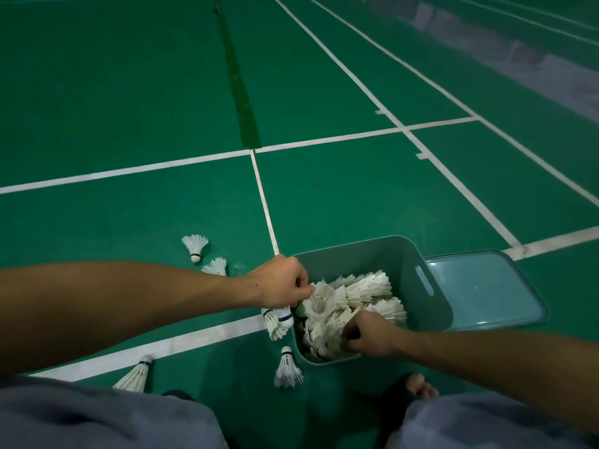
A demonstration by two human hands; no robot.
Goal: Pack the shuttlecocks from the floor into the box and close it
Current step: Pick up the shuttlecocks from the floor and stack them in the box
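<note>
A grey-green plastic box (410, 259) stands on the green court floor, holding a heap of white feather shuttlecocks (359, 294). My left hand (280, 281) is at the box's left rim, fingers closed on a shuttlecock (319, 299) at the edge of the heap. My right hand (369, 333) is inside the box near its front, fingers curled into the shuttlecocks there. Several loose shuttlecocks lie on the floor left of the box: one (195, 246) far left, one (216, 266) beside my forearm, one (277, 322) under my left hand, one (287, 369) by the box's front corner, one (134, 375) near my knee.
The box's lid (486, 290) lies flat on the floor, touching the box's right side. White court lines (264, 202) cross the green floor. My knees in grey shorts fill the bottom edge, and a foot (418, 385) is just in front of the box.
</note>
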